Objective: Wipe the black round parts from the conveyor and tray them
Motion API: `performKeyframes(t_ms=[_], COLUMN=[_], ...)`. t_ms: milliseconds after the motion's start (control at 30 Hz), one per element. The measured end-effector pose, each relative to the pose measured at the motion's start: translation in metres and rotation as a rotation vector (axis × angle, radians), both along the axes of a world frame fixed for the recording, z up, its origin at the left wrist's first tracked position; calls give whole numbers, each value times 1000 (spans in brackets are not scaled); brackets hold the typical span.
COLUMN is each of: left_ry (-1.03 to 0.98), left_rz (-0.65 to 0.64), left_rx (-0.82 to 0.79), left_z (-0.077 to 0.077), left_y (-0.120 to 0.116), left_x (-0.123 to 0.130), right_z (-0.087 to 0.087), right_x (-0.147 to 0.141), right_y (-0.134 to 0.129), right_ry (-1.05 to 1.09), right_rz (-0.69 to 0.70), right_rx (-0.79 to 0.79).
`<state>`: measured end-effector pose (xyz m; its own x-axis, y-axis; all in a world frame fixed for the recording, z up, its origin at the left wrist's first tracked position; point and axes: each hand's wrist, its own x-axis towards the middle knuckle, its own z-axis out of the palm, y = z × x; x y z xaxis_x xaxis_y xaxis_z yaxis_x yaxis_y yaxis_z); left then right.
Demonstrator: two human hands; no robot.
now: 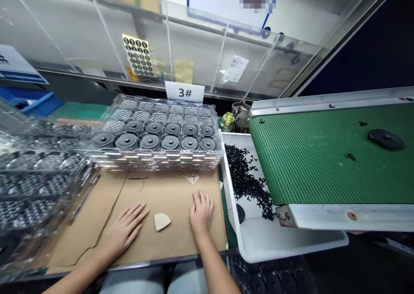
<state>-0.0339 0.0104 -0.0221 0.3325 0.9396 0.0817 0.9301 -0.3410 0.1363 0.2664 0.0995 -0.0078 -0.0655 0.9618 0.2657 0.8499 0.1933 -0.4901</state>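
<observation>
My left hand (pixel 124 229) lies flat on a brown cardboard sheet (pixel 171 190), fingers stretched out and holding nothing. On the same sheet rests my right hand (pixel 201 210), its fingers loosely bent with nothing visible in them. Between the two hands, touching neither, is a small off-white wedge-shaped piece (pixel 161 221). Beyond them stands a stack of clear plastic trays (pixel 155 158). Its top tray carries round black discs (pixel 149 141) in the two nearer rows, while the pockets farther back show no discs.
At right, a white bin (pixel 274 244) holds many small black parts (pixel 241 169) and a disc. A green conveyor belt (pixel 310 156) overhangs it, carrying a black disc (pixel 385 139) and several small parts. More clear trays (pixel 32 190) stand left; a pen-like rod (pixel 86 197) lies nearby.
</observation>
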Motion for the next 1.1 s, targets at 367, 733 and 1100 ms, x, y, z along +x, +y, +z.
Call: performKeyframes(t_ms=[367,733,1100], left_ry=[11,-76,-198], left_rz=[-19,34,94], left_rx=[132,159,-38], left_z=[12,9,24], left_y=[-1,-2,1], left_x=[8,14,22], right_z=[0,-11,-22], right_x=[3,11,22], right_y=[2,7,14], right_ry=[-104,-123,-165], right_rz=[28,17,-18], right_rx=[27,105,7])
